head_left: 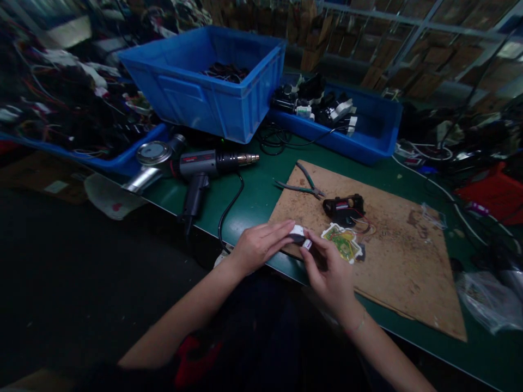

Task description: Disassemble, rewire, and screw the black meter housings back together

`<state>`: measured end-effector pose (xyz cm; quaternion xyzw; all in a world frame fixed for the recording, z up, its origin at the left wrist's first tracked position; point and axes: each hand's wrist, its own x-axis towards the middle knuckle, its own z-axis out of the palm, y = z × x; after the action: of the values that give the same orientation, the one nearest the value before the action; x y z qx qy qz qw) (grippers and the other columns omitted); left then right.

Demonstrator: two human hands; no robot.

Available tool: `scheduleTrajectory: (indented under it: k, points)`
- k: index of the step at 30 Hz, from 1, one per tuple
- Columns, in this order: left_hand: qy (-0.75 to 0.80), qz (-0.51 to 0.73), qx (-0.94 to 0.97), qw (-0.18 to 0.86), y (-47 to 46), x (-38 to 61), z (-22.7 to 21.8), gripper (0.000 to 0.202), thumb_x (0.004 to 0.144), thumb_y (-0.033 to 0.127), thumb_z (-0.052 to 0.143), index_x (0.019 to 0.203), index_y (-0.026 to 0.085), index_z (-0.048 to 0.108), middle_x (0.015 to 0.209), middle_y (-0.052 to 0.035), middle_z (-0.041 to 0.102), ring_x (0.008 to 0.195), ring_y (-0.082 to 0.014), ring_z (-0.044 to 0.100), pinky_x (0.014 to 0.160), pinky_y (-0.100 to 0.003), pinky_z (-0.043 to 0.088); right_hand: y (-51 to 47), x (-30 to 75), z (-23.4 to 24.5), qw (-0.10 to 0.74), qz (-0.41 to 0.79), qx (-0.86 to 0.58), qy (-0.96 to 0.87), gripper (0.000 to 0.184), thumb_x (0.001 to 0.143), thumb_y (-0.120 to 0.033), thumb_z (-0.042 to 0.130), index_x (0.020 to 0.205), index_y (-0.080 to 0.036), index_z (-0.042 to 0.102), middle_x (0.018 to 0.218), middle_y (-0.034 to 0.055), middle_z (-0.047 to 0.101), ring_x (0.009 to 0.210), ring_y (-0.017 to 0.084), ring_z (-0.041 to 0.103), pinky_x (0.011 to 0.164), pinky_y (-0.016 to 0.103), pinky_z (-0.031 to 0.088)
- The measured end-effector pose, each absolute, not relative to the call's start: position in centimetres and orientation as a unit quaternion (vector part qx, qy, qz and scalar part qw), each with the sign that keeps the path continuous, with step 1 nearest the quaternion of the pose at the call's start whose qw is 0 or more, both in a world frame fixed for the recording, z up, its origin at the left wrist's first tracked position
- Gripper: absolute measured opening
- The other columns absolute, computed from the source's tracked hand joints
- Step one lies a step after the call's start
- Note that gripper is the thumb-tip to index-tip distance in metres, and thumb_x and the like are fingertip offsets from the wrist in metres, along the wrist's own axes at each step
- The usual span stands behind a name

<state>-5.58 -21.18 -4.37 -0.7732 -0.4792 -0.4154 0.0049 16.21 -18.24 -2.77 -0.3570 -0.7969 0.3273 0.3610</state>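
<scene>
My left hand (261,244) and my right hand (330,267) meet at the near edge of a brown board. Between their fingers is a small white and dark plastic part (297,234), gripped from both sides. A small white piece (306,244) shows at my right thumb; whether it is joined to the part I cannot tell. Just right of my right fingers lies a green circuit board (342,243) with a white rim. Beyond it sits an opened black housing (344,208) with thin wires. Green-handled cutting pliers (306,186) lie spread on the board's far left.
The brown board (408,261) rests on a green table (255,201). A heat gun (204,169) lies to the left, its cord hanging near my left hand. Blue bins (196,98) stand behind; a plastic bag (488,302) lies at right.
</scene>
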Motion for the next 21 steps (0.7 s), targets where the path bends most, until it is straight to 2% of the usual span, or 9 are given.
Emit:
scheduleTrajectory:
  k: [5,8,12,16,21]
  points:
    - [-0.508,-0.424,-0.75,0.021,-21.7,-5.1,-4.8,0.047,0.095,0.02,0.064,0.14,0.018,0.052,0.124,-0.0105,0.072,0.103,-0.0195,0.073,0.087,-0.034,0.062,-18.2,15.9,-3.1,0.383,0.397,-0.369,-0.748,0.041,0.093,-0.021,0.066,0.131,-0.025,0.052,0.132,0.0108,0.064,0.122,0.024,0.064,0.109,0.046,0.052]
    - [-0.511,-0.441,-0.737,0.008,-21.9,-4.7,-4.8,0.044,0.094,0.018,0.064,0.137,0.018,0.056,0.122,-0.0101,0.073,0.103,-0.0191,0.073,0.087,-0.033,0.061,-18.2,15.7,-2.5,0.425,0.425,-0.376,-0.705,0.039,0.093,-0.021,0.066,0.128,-0.025,0.051,0.128,0.01,0.066,0.119,0.023,0.065,0.105,0.044,0.055]
    - [-0.501,-0.448,-0.74,-0.012,-22.3,-4.4,-4.6,0.044,0.094,0.016,0.063,0.137,0.021,0.056,0.125,-0.0096,0.071,0.107,-0.0186,0.07,0.09,-0.034,0.059,-17.8,16.1,-0.9,0.456,0.373,-0.391,-0.707,0.039,0.09,-0.02,0.07,0.124,-0.024,0.052,0.122,0.0099,0.069,0.115,0.023,0.068,0.1,0.041,0.057]
    - [-0.494,-0.434,-0.753,-0.006,-22.8,-4.7,-4.1,0.048,0.093,0.013,0.062,0.14,0.022,0.054,0.125,-0.0094,0.069,0.108,-0.0186,0.068,0.09,-0.034,0.059,-17.0,16.9,0.5,0.388,0.342,-0.363,-0.775,0.044,0.091,-0.025,0.07,0.13,-0.025,0.051,0.124,0.0099,0.07,0.118,0.025,0.066,0.103,0.045,0.054]
    - [-0.492,-0.423,-0.761,0.002,-23.4,-5.3,-3.7,0.051,0.094,0.013,0.06,0.143,0.025,0.05,0.124,-0.009,0.069,0.106,-0.0186,0.067,0.089,-0.035,0.059,-16.6,17.5,0.4,0.299,0.396,-0.344,-0.797,0.051,0.095,-0.028,0.065,0.141,-0.028,0.043,0.133,0.0094,0.066,0.128,0.026,0.06,0.111,0.051,0.047]
